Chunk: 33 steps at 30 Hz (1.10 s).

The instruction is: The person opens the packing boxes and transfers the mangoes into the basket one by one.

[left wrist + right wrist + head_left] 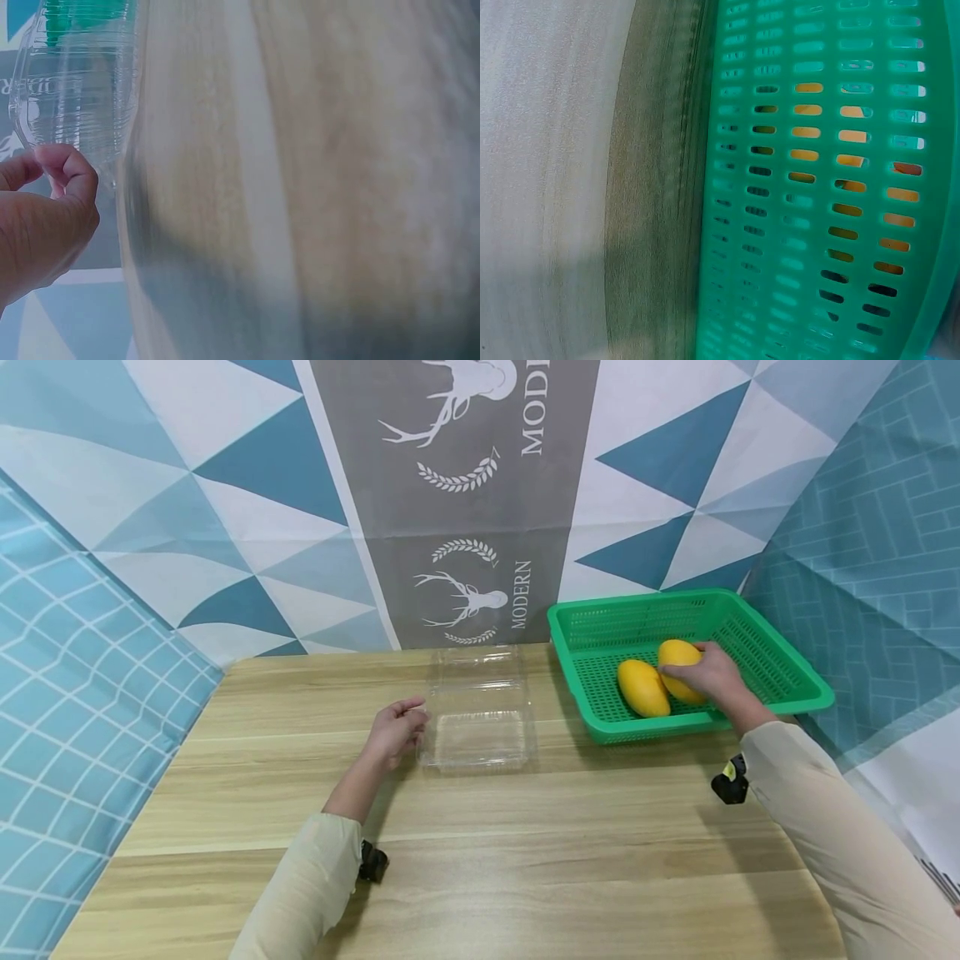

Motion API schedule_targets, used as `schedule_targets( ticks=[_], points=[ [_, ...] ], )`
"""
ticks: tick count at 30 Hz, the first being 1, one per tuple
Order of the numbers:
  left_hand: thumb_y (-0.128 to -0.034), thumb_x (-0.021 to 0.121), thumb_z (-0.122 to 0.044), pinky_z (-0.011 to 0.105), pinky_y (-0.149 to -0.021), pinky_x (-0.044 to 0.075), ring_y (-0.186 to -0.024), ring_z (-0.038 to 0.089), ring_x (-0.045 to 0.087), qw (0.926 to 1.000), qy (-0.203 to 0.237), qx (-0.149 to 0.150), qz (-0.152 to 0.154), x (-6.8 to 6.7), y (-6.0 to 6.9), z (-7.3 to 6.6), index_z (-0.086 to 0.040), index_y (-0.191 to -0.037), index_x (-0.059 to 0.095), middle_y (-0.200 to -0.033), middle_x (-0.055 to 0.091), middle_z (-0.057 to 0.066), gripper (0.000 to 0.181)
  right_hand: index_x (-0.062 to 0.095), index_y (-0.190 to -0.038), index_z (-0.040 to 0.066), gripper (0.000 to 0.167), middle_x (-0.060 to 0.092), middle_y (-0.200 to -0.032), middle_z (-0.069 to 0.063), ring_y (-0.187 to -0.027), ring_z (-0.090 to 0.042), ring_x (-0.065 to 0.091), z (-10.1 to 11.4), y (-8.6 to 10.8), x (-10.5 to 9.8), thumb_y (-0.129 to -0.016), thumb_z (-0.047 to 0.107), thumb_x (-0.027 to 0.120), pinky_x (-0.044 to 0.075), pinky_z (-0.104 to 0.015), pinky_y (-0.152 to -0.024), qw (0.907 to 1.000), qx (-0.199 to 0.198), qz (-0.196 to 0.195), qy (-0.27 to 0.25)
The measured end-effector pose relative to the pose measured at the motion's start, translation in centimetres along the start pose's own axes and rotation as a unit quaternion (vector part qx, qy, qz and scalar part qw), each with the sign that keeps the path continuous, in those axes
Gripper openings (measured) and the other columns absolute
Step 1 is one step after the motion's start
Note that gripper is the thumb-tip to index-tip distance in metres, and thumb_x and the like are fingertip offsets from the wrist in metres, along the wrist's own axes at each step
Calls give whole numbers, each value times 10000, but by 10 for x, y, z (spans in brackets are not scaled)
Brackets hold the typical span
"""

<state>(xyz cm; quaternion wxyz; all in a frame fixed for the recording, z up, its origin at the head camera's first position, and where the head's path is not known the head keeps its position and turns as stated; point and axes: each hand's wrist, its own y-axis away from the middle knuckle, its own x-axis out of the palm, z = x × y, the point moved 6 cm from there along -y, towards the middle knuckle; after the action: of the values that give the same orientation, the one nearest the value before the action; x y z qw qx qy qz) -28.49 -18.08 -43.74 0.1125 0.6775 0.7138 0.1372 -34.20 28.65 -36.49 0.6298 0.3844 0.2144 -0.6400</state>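
Observation:
A clear plastic clamshell box (pixel 482 742) lies opened out on the wooden table, its lid folded back toward the wall. At its left edge is my left hand (pixel 393 732); in the left wrist view the thumb and a finger (pixel 66 161) pinch the rim. Two yellow mangoes are in the green basket (pixel 592 723) on the right. My right hand (pixel 712 675) reaches over the basket's near rim and grips the right-hand mango (pixel 681 653). The other mango (pixel 641 687) lies just left of it. From the right wrist, the basket wall (pixel 795 285) hides the hand and most of the fruit.
The wooden table (pixel 480 860) stretches in front of both forearms. A patterned cloth wall (pixel 465 510) stands behind the box and basket, with tiled-pattern blue cloth (pixel 75 693) on the left and more blue cloth (pixel 885 568) on the right.

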Motion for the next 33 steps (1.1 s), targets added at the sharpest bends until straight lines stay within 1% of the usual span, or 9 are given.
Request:
schedule_targets(
  ticks=[3,4,11,18,27,33],
  points=[
    [-935,521,-77,163,-571,436,-683,71,463,10000,-51,-3,-15,1,0,-1,-21,-1379,393,-923,484,1,465,83,-1457,-74,947,307,-1321,-375,-1087,-457,416,-2,-2,-1,-862,472,578,481,-490,-770,10000,40,-10,35],
    [-935,523,-81,158,-562,432,-674,66,462,10000,-43,9,-34,0,-2,1,-26,-1376,398,-923,486,-1,461,82,-1457,-75,945,307,-1320,-375,-1087,-458,416,-2,-3,-1,-863,468,577,480,-493,-773,10000,48,-10,35],
    [-940,511,-73,158,-542,425,-647,61,453,10000,4,3,-29,1,-3,2,-26,-1373,398,-943,498,11,450,79,-1451,-90,927,306,-1318,-376,-1089,-462,419,-7,-8,-3,-873,440,573,476,-512,-793,9999,74,-15,109],
    [-929,520,-57,149,-536,425,-653,53,456,9999,-33,43,-105,1,-2,1,-23,-1368,406,-895,475,-12,455,84,-1440,-110,917,304,-1313,-377,-1078,-454,420,-10,-11,-4,-876,418,577,479,-500,-788,9999,99,6,108],
    [-926,525,-61,145,-536,429,-661,50,466,9998,-57,58,-170,-1,-2,1,-24,-1357,420,-891,501,-17,445,82,-1435,-118,922,309,-1306,-376,-1074,-452,422,-11,-14,-2,-870,413,580,482,-497,-789,9999,100,58,128],
    [-930,522,-63,154,-543,432,-647,47,465,9999,-60,83,-133,-1,-3,1,-19,-1363,413,-872,503,-25,448,77,-1435,-117,918,311,-1303,-378,-1071,-456,426,-13,-15,-1,-873,402,585,490,-491,-776,9998,170,70,109]
  ],
)
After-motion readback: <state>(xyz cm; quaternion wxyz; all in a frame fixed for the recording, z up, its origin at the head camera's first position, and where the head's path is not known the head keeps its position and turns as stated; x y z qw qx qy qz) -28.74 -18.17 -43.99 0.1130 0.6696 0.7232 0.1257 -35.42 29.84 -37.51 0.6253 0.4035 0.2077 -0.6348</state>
